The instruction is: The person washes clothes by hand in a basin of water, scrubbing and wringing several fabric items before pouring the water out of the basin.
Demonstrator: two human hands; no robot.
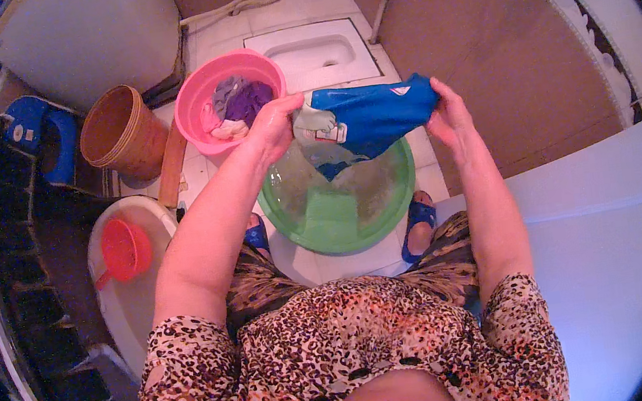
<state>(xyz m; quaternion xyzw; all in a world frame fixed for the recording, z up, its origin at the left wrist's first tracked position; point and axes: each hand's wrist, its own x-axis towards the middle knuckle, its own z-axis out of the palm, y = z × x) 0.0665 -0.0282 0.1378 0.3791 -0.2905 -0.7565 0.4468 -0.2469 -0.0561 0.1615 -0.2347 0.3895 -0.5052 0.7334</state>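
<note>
A wet blue cloth item with a grey and white printed figure [373, 114] is stretched between my two hands. My left hand [277, 125] grips its left edge, and my right hand [449, 114] grips its right end. Its lower tip hangs over a green basin [341, 246] of cloudy water on the tiled floor, between my feet. Inside the basin a green ribbed panel, perhaps a washboard, slopes down towards the water. Just beyond my left hand, a pink basin [189, 111] holds purple, grey and pink clothes [247, 99].
Behind the green basin lies a squat toilet [310, 56]. At left are stacked brown buckets [134, 126], a blue plastic item [27, 127], a wooden board [172, 167] and a pale tub [125, 306] with a red dipper [124, 249]. A brown wall [507, 60] rises at right.
</note>
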